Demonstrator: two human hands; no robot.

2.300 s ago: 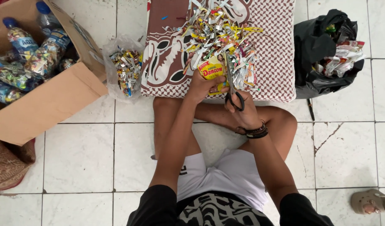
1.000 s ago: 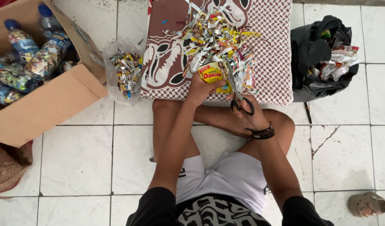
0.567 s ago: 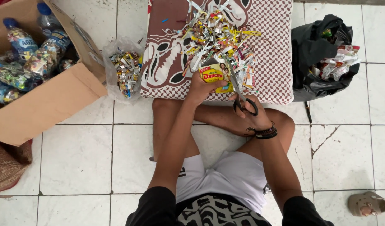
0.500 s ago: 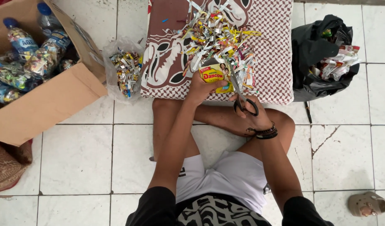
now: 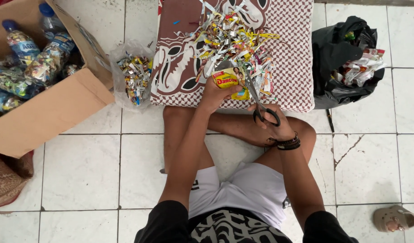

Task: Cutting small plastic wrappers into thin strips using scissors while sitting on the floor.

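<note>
My left hand (image 5: 213, 95) grips a yellow foil wrapper (image 5: 228, 80) at the near edge of a brown patterned cloth (image 5: 292, 67). My right hand (image 5: 274, 123) holds black-handled scissors (image 5: 259, 101), whose blades reach into the wrapper's right side. Just beyond lies a heap of cut wrapper strips (image 5: 234, 40) on the cloth. I sit cross-legged on the white tiled floor, and dark bracelets circle my right wrist.
A cardboard box (image 5: 49, 108) at the left holds plastic bottles (image 5: 22, 49) stuffed with scraps. A clear bag of cut pieces (image 5: 133, 76) lies beside it. A black bag of wrappers (image 5: 346, 58) stands at the right. A sandal (image 5: 396, 218) lies at the lower right.
My right hand with the scissors has drawn back toward me and a little to the right. The left hand keeps its hold on the wrapper.
</note>
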